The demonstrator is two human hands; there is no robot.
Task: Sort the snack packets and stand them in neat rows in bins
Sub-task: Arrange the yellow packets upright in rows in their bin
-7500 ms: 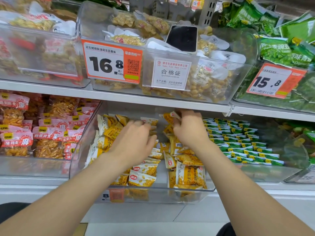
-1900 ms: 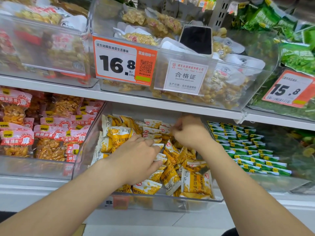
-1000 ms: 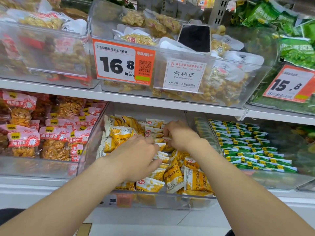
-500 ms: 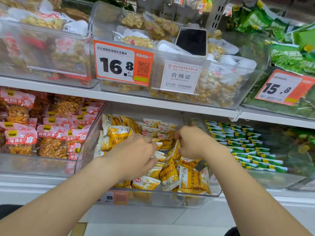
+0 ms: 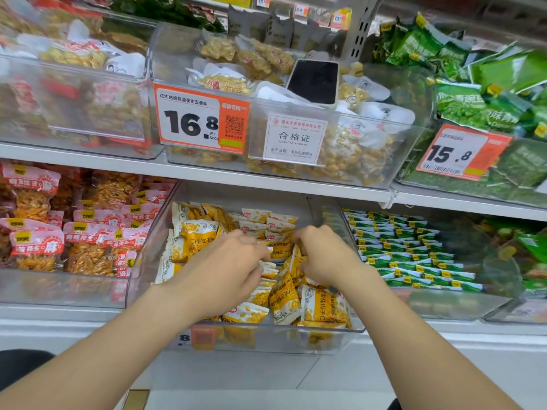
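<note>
both hands are inside the clear bin [image 5: 145,270] on the lower shelf, close but apart. right hand [image 5: 322,257]: fingers curled round yellow packets [image 5: 297,260] at mid-bin. left hand [image 5: 228,270]: fingers bent over the packet row; grip cannot be told. green packets [image 5: 399,253] stand in rows in the next bin

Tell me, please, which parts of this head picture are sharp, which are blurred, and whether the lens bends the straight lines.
Head view, middle: the 16.8 price tag and the yellow packets are sharp. Head view, upper right: the green bags are smeared. Head view, across: the white shelf edge looks slightly bowed, a wide-angle effect. The light is even, with no hard shadows.
</note>
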